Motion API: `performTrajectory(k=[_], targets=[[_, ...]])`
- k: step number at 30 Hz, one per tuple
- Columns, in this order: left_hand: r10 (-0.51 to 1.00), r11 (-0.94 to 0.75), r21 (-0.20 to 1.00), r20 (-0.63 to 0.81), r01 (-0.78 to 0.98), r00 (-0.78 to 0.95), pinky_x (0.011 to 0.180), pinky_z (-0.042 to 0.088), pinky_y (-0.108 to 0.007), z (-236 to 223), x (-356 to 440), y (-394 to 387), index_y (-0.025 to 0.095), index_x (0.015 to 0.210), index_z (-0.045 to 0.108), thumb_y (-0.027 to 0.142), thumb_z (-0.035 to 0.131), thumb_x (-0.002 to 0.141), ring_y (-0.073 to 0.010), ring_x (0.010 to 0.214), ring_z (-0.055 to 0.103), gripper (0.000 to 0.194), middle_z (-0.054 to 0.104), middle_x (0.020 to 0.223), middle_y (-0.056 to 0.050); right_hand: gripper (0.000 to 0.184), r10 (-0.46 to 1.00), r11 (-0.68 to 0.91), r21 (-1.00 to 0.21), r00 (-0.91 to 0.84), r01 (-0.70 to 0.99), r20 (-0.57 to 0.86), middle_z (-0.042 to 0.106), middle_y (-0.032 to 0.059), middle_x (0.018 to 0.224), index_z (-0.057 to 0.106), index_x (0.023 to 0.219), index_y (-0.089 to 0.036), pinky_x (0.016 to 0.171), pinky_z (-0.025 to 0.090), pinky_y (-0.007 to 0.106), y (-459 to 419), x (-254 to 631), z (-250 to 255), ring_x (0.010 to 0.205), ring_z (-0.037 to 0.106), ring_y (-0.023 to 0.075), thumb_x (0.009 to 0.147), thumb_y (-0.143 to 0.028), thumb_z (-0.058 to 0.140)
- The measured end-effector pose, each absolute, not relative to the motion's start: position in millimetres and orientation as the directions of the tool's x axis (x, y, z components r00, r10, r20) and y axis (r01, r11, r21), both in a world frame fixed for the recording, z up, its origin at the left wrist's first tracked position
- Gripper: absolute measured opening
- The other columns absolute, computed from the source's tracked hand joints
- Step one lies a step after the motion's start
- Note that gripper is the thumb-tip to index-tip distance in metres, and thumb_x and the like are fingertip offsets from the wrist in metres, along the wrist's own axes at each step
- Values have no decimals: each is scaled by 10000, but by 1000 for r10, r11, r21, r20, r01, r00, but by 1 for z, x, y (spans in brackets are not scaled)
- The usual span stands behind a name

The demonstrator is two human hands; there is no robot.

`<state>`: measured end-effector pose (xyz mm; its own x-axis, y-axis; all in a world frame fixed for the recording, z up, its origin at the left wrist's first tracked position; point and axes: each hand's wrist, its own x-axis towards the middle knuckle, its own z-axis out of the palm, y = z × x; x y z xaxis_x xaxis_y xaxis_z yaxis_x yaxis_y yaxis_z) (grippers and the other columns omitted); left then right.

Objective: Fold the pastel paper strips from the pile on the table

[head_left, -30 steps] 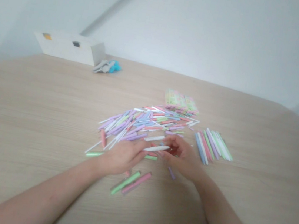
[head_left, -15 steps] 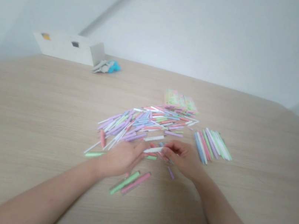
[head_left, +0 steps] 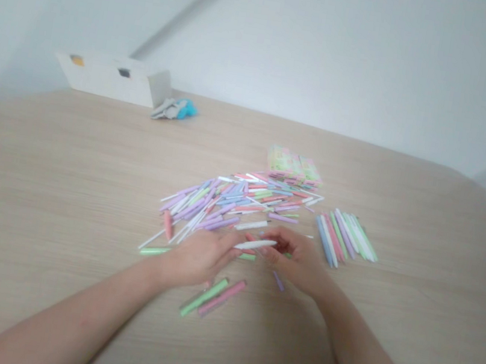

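Observation:
Over the near side of a pile of pastel pen parts, a slim white pen barrel (head_left: 256, 244) with a tapering right end lies between my two hands. My left hand (head_left: 198, 254) is closed on its left end with thumb and fingers. Curled around the tapered end is my right hand (head_left: 297, 260), its thumb against the barrel and its index finger raised a little above it; its other fingers are partly hidden. Below my left hand, a green tube (head_left: 205, 298) and a pink tube (head_left: 222, 298) lie side by side. A small purple piece (head_left: 278, 281) rests below my right hand.
Beyond my hands spreads the pile (head_left: 221, 203) of purple, white, blue, red and green parts. Several pens (head_left: 346, 240) lie in a row at right. Stacked printed packets (head_left: 293, 166) sit behind the pile. A white box (head_left: 109, 80) and a grey-and-blue crumpled item (head_left: 175, 109) stand back left.
My right fingers have shifted and loosened around the barrel's right end, so its tapered tip now shows. My left hand has kept its place and grip.

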<state>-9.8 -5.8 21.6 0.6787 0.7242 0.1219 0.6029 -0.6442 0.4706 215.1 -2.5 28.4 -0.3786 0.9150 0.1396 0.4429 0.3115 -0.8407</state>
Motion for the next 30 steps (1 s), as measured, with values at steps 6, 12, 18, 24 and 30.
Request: performTrajectory(k=[6,12,18,24,30], targets=[[730,-637,459,100,620,676,764,486,-302,21,-10,-5,243,1272,449,347,259,974,-203,869,667,369,689,897,-39,140,881,439,-787,-377,434,284,687,36,779,684,884,-173,649,452,255,-2,216,30,696,597,145,764,-225,634],[715,-676,380,130,631,687,715,493,-290,18,-11,-6,226,1291,425,344,286,972,-202,809,681,368,694,806,-31,114,911,392,-748,-340,535,234,673,10,688,706,826,-164,580,407,220,-2,214,30,628,567,126,751,-191,624],[712,-692,303,138,655,688,656,508,-307,12,-11,-4,221,1325,382,332,295,970,-217,737,686,382,696,781,-34,206,945,251,-802,-318,542,81,588,-15,567,651,780,-146,476,346,196,-4,210,29,499,482,94,825,-317,547],[671,-740,236,179,630,720,676,514,-317,5,-12,-3,172,1290,411,316,314,965,-216,784,671,368,691,861,-65,396,949,236,-763,-310,602,49,501,-30,459,544,570,-165,436,289,200,-6,206,31,428,429,84,858,-430,485],[703,-706,279,168,651,691,715,511,-321,8,-11,-3,197,1294,424,348,303,965,-220,852,671,382,696,912,-67,420,936,297,-726,-340,620,92,507,-28,478,562,566,-161,468,311,204,-5,207,30,460,451,87,885,-411,454]])
